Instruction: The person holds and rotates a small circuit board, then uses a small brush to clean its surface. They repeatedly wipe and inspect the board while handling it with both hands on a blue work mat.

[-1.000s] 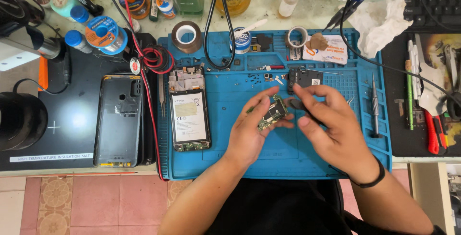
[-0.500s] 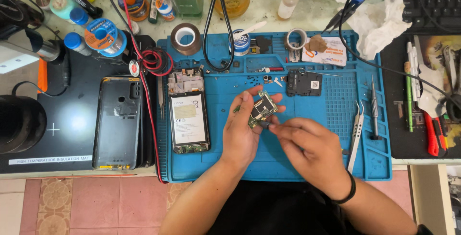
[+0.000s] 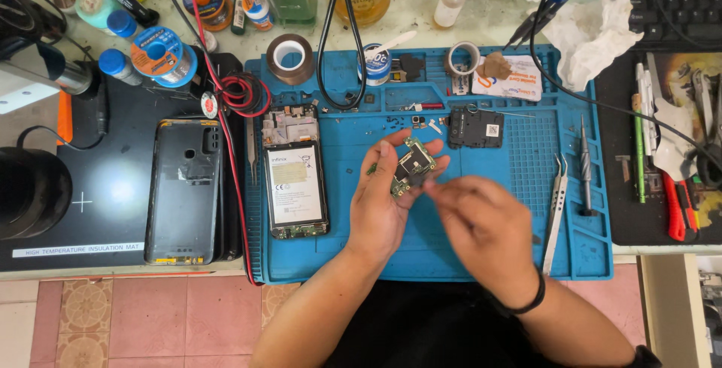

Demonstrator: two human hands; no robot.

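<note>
Your left hand [image 3: 387, 206] pinches the small green circuit board [image 3: 410, 166]; keep it level while your right hand [image 3: 481, 229], blurred at four o'clock with a grip I cannot tell, works gently.

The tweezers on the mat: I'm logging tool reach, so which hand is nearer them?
Right. The right hand hovers just left of the tweezers; the left hand, holding the circuit board, is farther left.

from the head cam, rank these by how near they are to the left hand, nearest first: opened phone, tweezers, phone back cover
1. opened phone, just to the left of the left hand.
2. tweezers, on the right, past the right hand.
3. phone back cover, far left on the black mat.
</note>
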